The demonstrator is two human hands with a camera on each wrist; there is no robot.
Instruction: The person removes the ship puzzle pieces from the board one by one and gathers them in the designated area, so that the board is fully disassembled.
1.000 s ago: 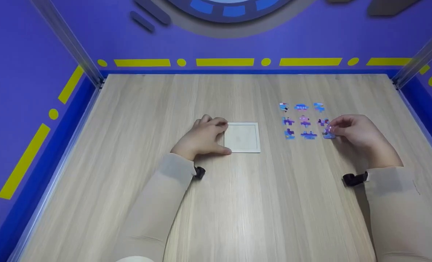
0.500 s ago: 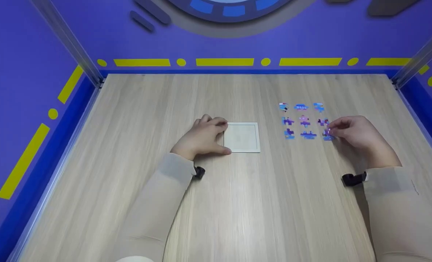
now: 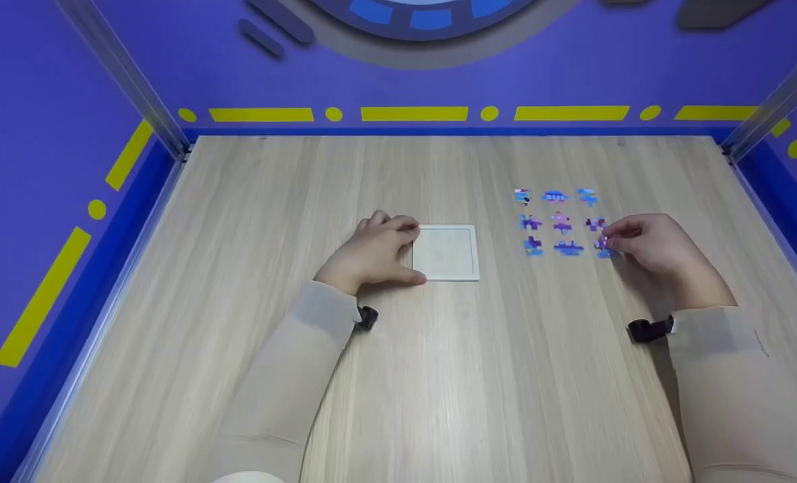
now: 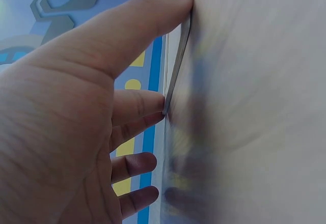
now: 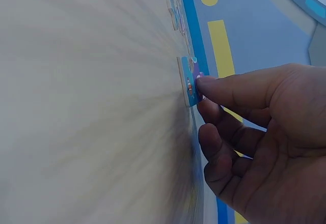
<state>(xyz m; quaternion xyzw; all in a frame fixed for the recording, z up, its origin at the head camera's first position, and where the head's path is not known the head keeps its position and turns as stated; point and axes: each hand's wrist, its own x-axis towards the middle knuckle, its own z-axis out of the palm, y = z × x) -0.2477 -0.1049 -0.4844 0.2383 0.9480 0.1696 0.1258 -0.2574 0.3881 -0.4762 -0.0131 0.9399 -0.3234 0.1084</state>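
Observation:
In the head view my left hand [image 3: 375, 255] spans the left side of a white square puzzle frame [image 3: 465, 276], thumb on its near edge and fingertips on its far edge. The left wrist view shows the thumb and index finger against the thin frame edge [image 4: 178, 61]. My right hand [image 3: 660, 245] is at the near right corner of a group of jigsaw pieces, pinching the corner jigsaw piece [image 3: 603, 249] between thumb and fingers. Seen from the right wrist, that blue and purple piece [image 5: 187, 84] lies on or very close to the tabletop.
Several other jigsaw pieces lie apart in rows, including a blue piece [image 3: 555, 196], a pink piece [image 3: 561, 221] and a purple piece [image 3: 568, 248]. The wooden tabletop [image 3: 439, 376] is bordered by a blue back wall [image 3: 412, 87] and side walls.
My right hand has shifted slightly left with the pinched jigsaw piece, which sits a little closer to its neighbours. The left hand and the puzzle frame have stayed in place.

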